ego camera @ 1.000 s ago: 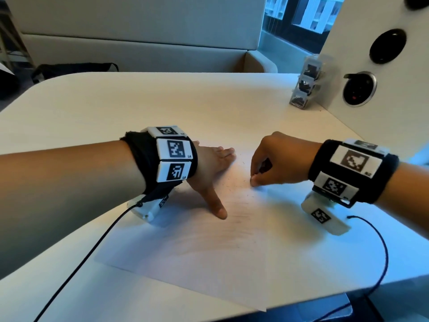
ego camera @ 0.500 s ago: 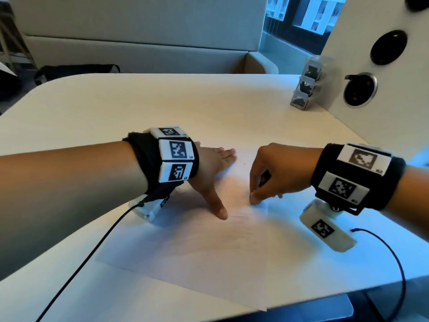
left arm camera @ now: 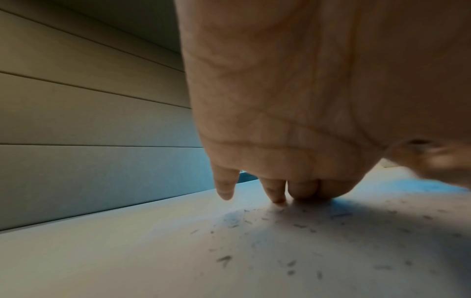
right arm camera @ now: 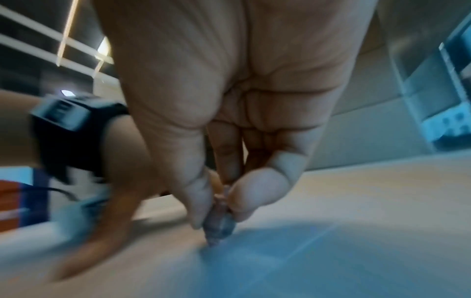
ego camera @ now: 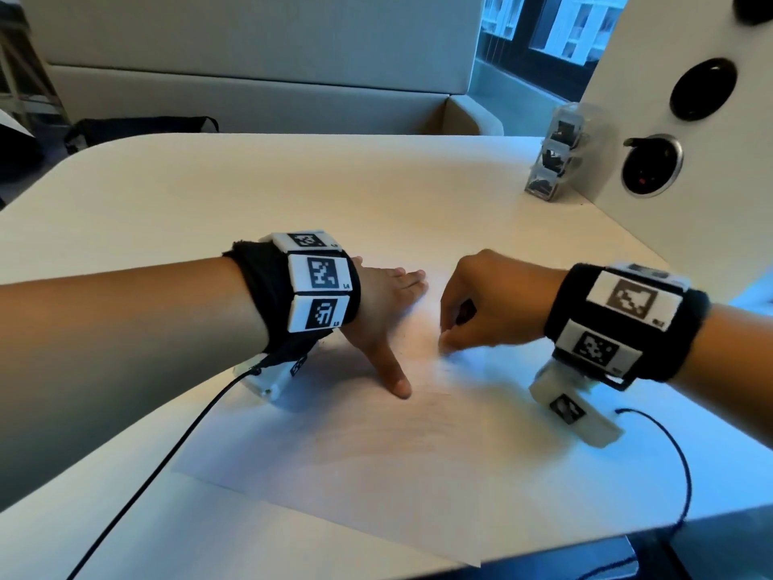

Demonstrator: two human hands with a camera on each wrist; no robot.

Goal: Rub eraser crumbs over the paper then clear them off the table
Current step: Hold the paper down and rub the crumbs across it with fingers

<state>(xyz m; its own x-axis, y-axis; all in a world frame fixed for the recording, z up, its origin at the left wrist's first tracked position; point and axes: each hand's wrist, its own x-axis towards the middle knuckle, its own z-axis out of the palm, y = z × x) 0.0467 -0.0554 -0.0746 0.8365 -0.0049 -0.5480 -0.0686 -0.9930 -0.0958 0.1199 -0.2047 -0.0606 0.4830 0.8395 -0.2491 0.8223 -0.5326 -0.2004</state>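
Observation:
A white sheet of paper [ego camera: 376,475] lies on the pale table [ego camera: 251,190]. My left hand [ego camera: 387,311] rests flat on the paper's far part, fingers straight and thumb splayed toward me. My right hand [ego camera: 449,332] is just right of it and pinches a small eraser [right arm camera: 219,223] between thumb and fingers. The eraser's tip touches the paper. Dark eraser crumbs [left arm camera: 293,225] are scattered on the sheet under and around my left palm. The right wrist view is blurred by motion.
A stack of small clear boxes [ego camera: 552,165] stands at the far right beside a white panel with round sockets [ego camera: 652,165]. A pale bench [ego camera: 251,77] runs behind the table, with a black bag [ego camera: 138,127] on it. Wrist cables [ego camera: 167,466] trail to the near edge.
My right hand has shifted a little back and forth over the paper while it pinches the eraser. My left hand has stayed flat in the same spot.

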